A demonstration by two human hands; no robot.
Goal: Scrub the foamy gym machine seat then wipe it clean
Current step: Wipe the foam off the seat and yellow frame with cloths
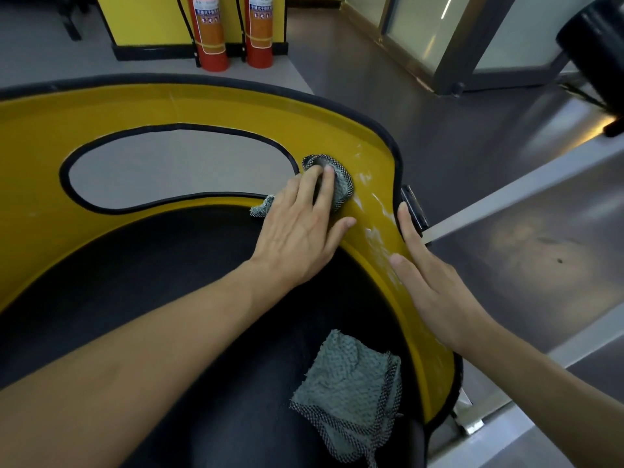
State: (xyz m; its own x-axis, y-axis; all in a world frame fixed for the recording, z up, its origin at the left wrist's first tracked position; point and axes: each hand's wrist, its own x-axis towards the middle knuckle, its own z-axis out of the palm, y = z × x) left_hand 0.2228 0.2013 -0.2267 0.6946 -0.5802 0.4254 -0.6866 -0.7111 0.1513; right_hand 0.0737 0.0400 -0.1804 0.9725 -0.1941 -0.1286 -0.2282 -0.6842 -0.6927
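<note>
The yellow seat shell [209,106] with black trim curves around a black seat cushion [141,292]. White foam streaks [374,211] run down its right side. My left hand [300,228] presses a grey-green cloth with checkered edging [341,184] flat against the yellow shell beside the oval cut-out [179,163]. My right hand [429,275] lies flat along the shell's right rim, fingers straight, touching the foamy strip. A second grey-green cloth [351,386] lies crumpled on the black cushion at lower right.
Two red fire extinguishers [233,32] stand on the grey floor behind the seat against a yellow panel. A glass partition with a dark metal frame [452,52] stands at the back right. A black padded machine part [597,49] juts in at the top right.
</note>
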